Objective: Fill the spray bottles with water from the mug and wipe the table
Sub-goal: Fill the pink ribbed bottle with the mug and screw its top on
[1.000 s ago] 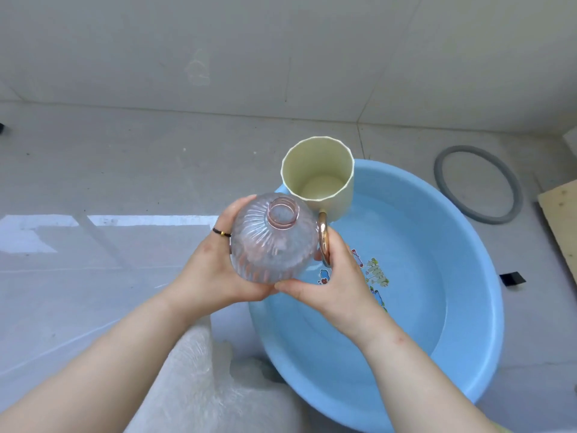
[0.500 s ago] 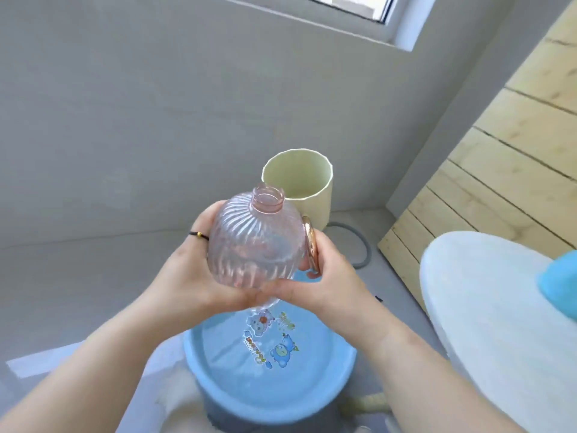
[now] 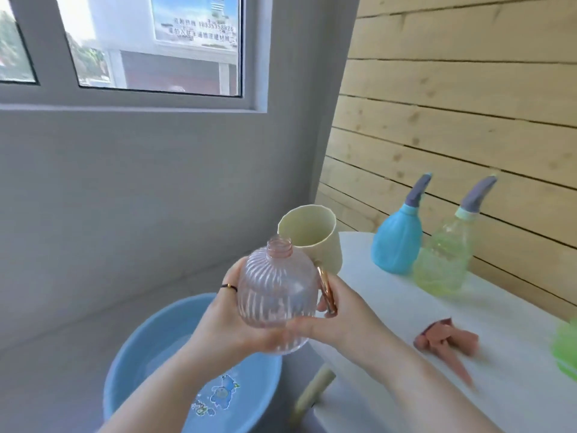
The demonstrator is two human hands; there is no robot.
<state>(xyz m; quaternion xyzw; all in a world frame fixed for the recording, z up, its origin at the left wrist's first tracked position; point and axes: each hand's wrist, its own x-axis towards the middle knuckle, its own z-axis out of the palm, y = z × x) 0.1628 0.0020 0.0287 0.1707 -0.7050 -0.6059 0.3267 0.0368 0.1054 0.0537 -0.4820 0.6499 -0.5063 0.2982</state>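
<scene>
progress: early, pour not yet starting | left hand (image 3: 224,320) gripping uncapped pink spray bottle (image 3: 278,295) above blue basin (image 3: 131,370) | right hand (image 3: 346,314) gripping cream mug (image 3: 312,235) by its handle, just behind bottle | blue spray bottle (image 3: 396,242), green spray bottle (image 3: 441,264) standing capped on surface (image 3: 390,307), fill unclear | wiping remaining

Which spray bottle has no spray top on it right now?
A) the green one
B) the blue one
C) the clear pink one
C: the pink bottle, gripped by the left hand beside the mug that the right hand holds, shows a bare open neck, while the blue bottle and green bottle on the table carry grey nozzles.
</scene>
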